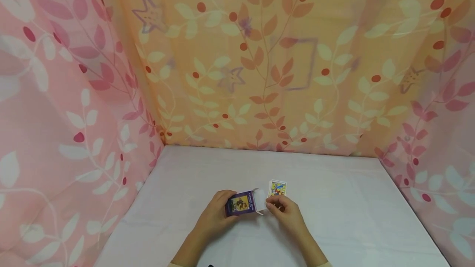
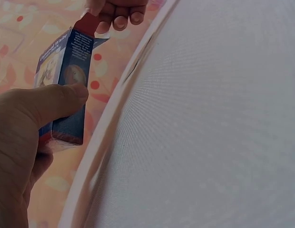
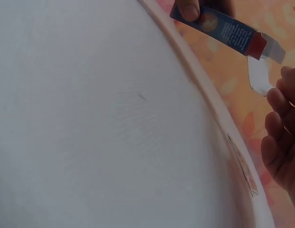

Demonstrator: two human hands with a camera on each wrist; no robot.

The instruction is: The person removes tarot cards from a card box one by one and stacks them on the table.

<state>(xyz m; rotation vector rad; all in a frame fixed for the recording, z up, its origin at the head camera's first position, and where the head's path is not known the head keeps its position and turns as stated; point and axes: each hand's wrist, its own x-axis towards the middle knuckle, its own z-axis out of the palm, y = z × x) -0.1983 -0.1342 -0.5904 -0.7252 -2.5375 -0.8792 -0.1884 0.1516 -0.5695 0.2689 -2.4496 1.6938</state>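
Note:
My left hand point(image 1: 217, 213) grips a purple-blue card box point(image 1: 241, 204) by its closed end, thumb along one narrow side in the left wrist view. The box is tilted above the table, its picture face showing in the head view and its open end toward the right. The white inside of its lid flap point(image 1: 260, 199) stands out from that end. My right hand point(image 1: 287, 214) pinches the flap's outer edge between thumb and forefinger, the other fingers curled. Just beyond the right hand lies a small stack of picture cards point(image 1: 278, 188), its near part hidden by the fingers.
A white cloth covers the table point(image 1: 208, 168). Patterned curtains enclose it: an orange one point(image 1: 259, 94) at the back, pink ones at the left point(image 1: 92, 114) and right point(image 1: 441, 155). A small dark object point(image 1: 210, 265) shows at the bottom edge of the head view.

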